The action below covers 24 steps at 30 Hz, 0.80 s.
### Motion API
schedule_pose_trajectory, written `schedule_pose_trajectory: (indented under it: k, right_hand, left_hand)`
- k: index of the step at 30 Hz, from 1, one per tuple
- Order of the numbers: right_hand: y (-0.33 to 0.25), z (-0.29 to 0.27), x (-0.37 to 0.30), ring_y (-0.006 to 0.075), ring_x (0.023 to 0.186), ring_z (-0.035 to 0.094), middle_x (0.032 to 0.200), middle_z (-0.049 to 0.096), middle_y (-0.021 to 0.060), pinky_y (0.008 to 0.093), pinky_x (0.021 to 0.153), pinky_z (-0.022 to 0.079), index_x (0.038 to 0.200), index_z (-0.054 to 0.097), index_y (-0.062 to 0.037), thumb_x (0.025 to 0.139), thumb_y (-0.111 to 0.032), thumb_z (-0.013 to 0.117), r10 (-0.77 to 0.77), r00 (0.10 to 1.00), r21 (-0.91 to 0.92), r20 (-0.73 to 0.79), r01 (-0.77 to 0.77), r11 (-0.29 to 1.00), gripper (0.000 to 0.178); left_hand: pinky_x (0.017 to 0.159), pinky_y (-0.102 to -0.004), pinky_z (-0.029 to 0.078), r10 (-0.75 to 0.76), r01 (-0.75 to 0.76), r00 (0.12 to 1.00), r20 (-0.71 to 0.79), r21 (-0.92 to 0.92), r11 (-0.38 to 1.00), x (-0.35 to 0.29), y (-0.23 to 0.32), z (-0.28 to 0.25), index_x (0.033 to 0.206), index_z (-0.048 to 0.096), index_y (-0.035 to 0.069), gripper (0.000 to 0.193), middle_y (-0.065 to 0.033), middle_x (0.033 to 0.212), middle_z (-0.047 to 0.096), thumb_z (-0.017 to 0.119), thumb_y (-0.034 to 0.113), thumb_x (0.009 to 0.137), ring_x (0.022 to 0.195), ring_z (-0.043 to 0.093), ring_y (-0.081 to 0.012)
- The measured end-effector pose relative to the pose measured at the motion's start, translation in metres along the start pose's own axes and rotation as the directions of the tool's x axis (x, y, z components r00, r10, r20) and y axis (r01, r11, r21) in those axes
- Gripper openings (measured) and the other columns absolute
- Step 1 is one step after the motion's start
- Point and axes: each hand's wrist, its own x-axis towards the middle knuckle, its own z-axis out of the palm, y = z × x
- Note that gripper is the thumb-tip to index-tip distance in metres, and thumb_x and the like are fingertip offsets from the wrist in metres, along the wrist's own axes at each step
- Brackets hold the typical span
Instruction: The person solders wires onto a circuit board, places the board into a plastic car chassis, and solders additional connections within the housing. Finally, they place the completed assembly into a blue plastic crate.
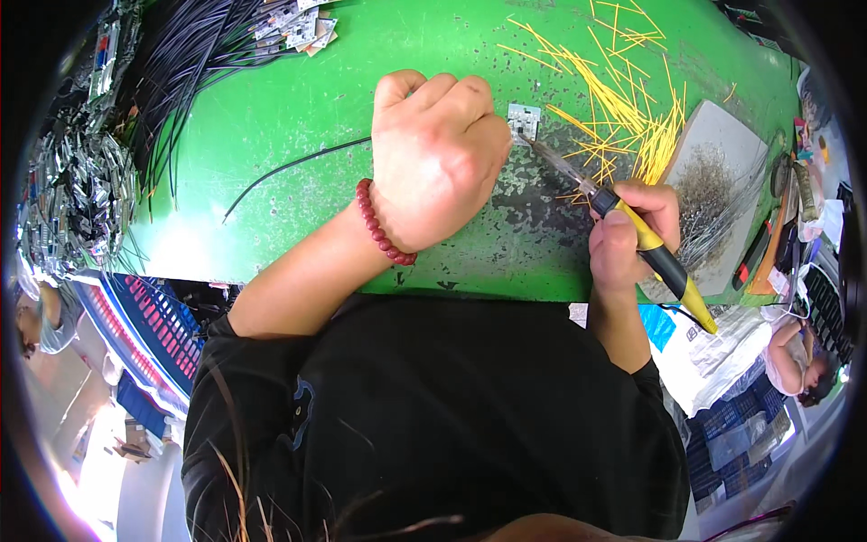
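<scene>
- The left hand (440, 158) is curled into a fist. It presses on a small circuit board (523, 120) in the middle of the green bench (298, 108). I cannot tell if its fingers pinch the board.
- The right hand (629, 237) has its fingers wrapped tight around a yellow and black soldering iron (623, 217). The tip touches the board's near edge.
- The joining looks like it is under way, not done.
- A black wire (289, 170) lies left of the fist.
- Many yellow wire pieces (623, 99) wait near the far right edge.
- A pile of black cables (194, 50) crowds the far left corner. The near left part is open.

small grey circuit board (523, 120) — flat, soldering iron (632, 230) tip touching
</scene>
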Motion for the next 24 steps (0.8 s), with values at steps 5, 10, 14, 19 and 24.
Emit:
schedule_pose_trajectory:
  k: [5, 10, 14, 19, 24]
  right_hand:
    - [-0.001, 0.001, -0.001, 0.0069, 0.061, 0.044, 0.074, 0.052, 0.0031, 0.0214, 0.056, 0.035, 0.089, 0.055, 0.0011, 0.078, -0.018, 0.068, 0.033, 0.999, 0.016, 0.011, -0.033, 0.999, 0.026]
    - [-0.001, 0.002, -0.001, 0.0068, 0.062, 0.044, 0.075, 0.054, 0.0038, 0.0213, 0.057, 0.035, 0.090, 0.055, 0.0007, 0.078, -0.019, 0.070, 0.015, 1.000, -0.009, 0.027, -0.015, 1.000, 0.028]
    - [-0.001, -0.001, -0.004, 0.0079, 0.063, 0.045, 0.079, 0.056, 0.0062, 0.0221, 0.058, 0.036, 0.090, 0.055, 0.0013, 0.079, -0.020, 0.070, 0.022, 0.999, -0.089, 0.045, -0.018, 0.996, 0.028]
    - [-0.008, -0.011, -0.006, 0.0120, 0.068, 0.048, 0.083, 0.056, 0.0108, 0.0246, 0.061, 0.038, 0.093, 0.053, 0.0030, 0.079, -0.023, 0.070, -0.114, 0.993, -0.041, -0.029, 0.112, 0.993, 0.034]
    - [-0.018, -0.027, -0.006, 0.0146, 0.071, 0.051, 0.081, 0.056, 0.0113, 0.0258, 0.065, 0.041, 0.092, 0.052, 0.0015, 0.079, -0.027, 0.071, -0.125, 0.990, -0.073, -0.068, 0.120, 0.990, 0.036]
  left_hand:
    - [0.071, -0.0342, 0.036, 0.001, -0.001, 1.000, 0.005, 0.009, 1.000, 0.000, 0.002, 0.000, 0.065, 0.063, 0.012, 0.014, 0.0018, 0.069, 0.053, 0.075, 0.009, 0.059, 0.067, 0.054, -0.0164]
    - [0.071, -0.0345, 0.035, -0.002, 0.002, 1.000, 0.015, 0.004, 1.000, -0.001, 0.002, 0.000, 0.066, 0.063, 0.012, 0.013, 0.0015, 0.070, 0.052, 0.075, 0.009, 0.060, 0.067, 0.054, -0.0166]
    - [0.071, -0.0348, 0.035, 0.000, 0.000, 1.000, 0.017, 0.010, 1.000, 0.000, 0.002, 0.000, 0.066, 0.063, 0.012, 0.013, 0.0014, 0.069, 0.052, 0.074, 0.010, 0.060, 0.067, 0.054, -0.0165]
    - [0.072, -0.0350, 0.036, 0.012, -0.012, 1.000, 0.000, 0.028, 1.000, 0.001, 0.002, 0.000, 0.064, 0.063, 0.013, 0.013, 0.0018, 0.068, 0.051, 0.075, 0.010, 0.061, 0.067, 0.054, -0.0164]
    - [0.072, -0.0342, 0.036, 0.008, -0.008, 1.000, 0.002, 0.074, 0.997, 0.001, 0.006, -0.001, 0.064, 0.063, 0.012, 0.013, 0.0019, 0.069, 0.053, 0.075, 0.009, 0.061, 0.067, 0.054, -0.0165]
